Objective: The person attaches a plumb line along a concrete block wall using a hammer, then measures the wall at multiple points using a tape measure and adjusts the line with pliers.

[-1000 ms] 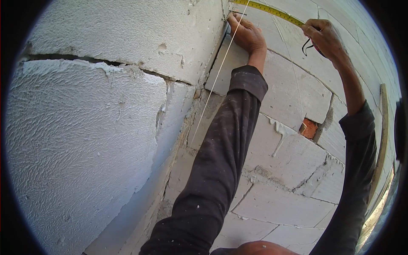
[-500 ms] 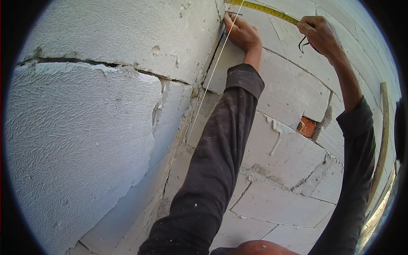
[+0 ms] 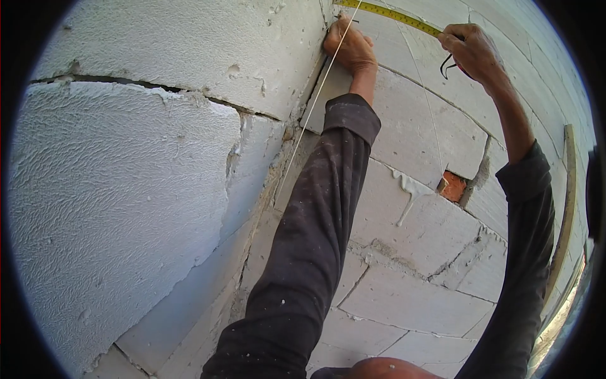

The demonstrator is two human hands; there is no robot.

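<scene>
My right hand is closed around a tape measure, whose case is mostly hidden by the fingers. A black wrist strap hangs from it. The yellow blade stretches left across the block wall to the corner. High in that corner, my left hand is closed with its fingers curled close to the wall. A thin dark nail-like piece shows at its fingertips; whether they grip it I cannot tell. A taut white string passes diagonally in front of the left hand.
Pale block walls meet at the corner, with a rough block at left. A second thin string runs down to a hole showing red brick. A wooden strip leans at far right. A rounded shape shows at the bottom edge.
My left hand and forearm have shifted slightly left and up. My right hand has barely moved, still holding the tape measure with its blade extended.
</scene>
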